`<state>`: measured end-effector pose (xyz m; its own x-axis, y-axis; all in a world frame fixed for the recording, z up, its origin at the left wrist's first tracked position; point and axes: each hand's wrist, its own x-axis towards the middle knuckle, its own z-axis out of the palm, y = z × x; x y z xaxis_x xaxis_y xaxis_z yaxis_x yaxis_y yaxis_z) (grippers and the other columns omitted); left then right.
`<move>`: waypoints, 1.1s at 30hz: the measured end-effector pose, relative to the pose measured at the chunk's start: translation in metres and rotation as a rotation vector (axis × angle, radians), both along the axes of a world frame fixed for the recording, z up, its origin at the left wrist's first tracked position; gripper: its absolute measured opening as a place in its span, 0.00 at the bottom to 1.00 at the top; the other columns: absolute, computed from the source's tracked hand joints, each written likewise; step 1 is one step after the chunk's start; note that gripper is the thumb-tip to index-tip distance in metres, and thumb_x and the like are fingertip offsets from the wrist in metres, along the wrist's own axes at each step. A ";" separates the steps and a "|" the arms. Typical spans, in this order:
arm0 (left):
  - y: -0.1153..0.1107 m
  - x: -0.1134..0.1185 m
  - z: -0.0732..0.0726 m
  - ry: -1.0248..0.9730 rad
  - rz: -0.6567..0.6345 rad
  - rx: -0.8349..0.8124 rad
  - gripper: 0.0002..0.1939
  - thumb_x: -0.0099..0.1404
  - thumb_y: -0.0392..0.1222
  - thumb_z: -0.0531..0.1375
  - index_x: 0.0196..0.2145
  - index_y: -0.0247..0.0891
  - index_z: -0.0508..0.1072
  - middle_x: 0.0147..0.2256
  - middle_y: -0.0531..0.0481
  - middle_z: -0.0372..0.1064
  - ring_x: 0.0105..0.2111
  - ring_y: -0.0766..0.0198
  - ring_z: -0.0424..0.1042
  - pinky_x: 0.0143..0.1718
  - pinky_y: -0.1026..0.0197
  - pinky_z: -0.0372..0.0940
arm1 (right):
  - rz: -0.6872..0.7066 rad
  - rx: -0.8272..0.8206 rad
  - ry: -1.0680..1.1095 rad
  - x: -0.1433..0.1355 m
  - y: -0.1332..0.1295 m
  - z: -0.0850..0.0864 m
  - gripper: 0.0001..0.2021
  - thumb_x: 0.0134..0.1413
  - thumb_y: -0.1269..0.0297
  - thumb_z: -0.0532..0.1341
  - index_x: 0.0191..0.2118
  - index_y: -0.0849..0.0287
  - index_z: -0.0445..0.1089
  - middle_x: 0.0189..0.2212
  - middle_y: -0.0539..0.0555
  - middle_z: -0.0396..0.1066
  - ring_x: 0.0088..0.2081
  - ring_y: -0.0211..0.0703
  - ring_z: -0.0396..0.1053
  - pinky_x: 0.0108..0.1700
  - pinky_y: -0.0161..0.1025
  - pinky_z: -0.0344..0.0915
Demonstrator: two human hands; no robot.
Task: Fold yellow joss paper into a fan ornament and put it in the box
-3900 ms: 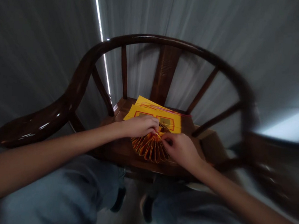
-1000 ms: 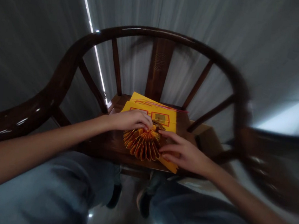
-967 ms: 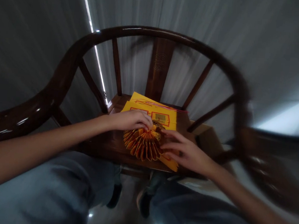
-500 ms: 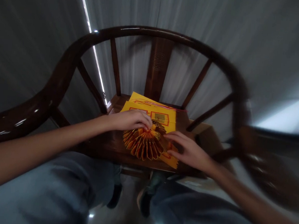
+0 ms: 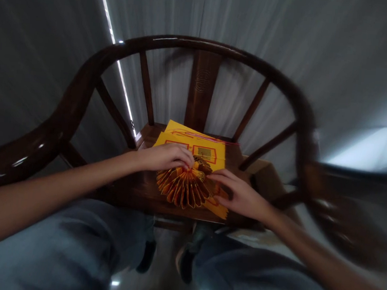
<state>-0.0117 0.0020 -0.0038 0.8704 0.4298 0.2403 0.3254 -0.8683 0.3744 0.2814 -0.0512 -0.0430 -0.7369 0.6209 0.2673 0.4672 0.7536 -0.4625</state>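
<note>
A pleated paper fan (image 5: 183,187), orange-red with gold edges, spreads out in a near-round shape over the chair seat. My left hand (image 5: 173,156) is closed at its upper middle, fingertips pinching the folded paper. At the fan's right edge is my right hand (image 5: 235,192), its thumb and fingers apart, fingertips close to or touching the pleats. Behind the fan lie yellow paper sheets (image 5: 177,137) with red printed frames and a gold patch. Thin red-pink strings (image 5: 199,135) rest across them. An orange paper piece with a zigzag edge (image 5: 219,210) pokes out below my right hand.
The dark wooden chair (image 5: 202,89) has a curved rail and spindles around the seat. A grey curtain (image 5: 179,7) hangs behind it. A cardboard box (image 5: 267,181) stands on the floor at the right. My knees are close to the seat's front edge.
The whole view has shifted slightly. My right hand has its fingertips a little closer over the fan's right edge; my left hand keeps its pinch.
</note>
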 end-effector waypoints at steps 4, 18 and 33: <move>0.000 0.000 -0.001 -0.011 0.003 -0.009 0.12 0.70 0.35 0.55 0.43 0.41 0.78 0.46 0.46 0.75 0.45 0.62 0.72 0.48 0.57 0.65 | -0.001 0.096 -0.081 -0.001 -0.004 0.002 0.36 0.54 0.63 0.64 0.67 0.47 0.51 0.62 0.56 0.58 0.57 0.50 0.65 0.56 0.49 0.66; 0.002 -0.002 -0.003 -0.058 -0.007 0.000 0.12 0.69 0.35 0.56 0.42 0.43 0.79 0.45 0.46 0.76 0.44 0.62 0.72 0.47 0.57 0.64 | 0.284 0.608 -0.196 -0.010 -0.016 -0.005 0.16 0.65 0.70 0.55 0.56 0.53 0.66 0.58 0.60 0.67 0.55 0.53 0.67 0.50 0.51 0.68; 0.003 -0.002 -0.004 -0.068 -0.009 -0.004 0.12 0.68 0.34 0.56 0.43 0.43 0.79 0.46 0.45 0.76 0.45 0.62 0.73 0.47 0.58 0.66 | -0.035 -0.005 0.044 0.004 -0.012 -0.012 0.22 0.58 0.65 0.62 0.58 0.50 0.63 0.55 0.58 0.62 0.56 0.49 0.65 0.57 0.48 0.66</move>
<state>-0.0140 0.0054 -0.0075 0.8558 0.4231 0.2975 0.2914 -0.8696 0.3986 0.2854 -0.0627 -0.0550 -0.7020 0.6478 0.2959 0.4727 0.7346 -0.4868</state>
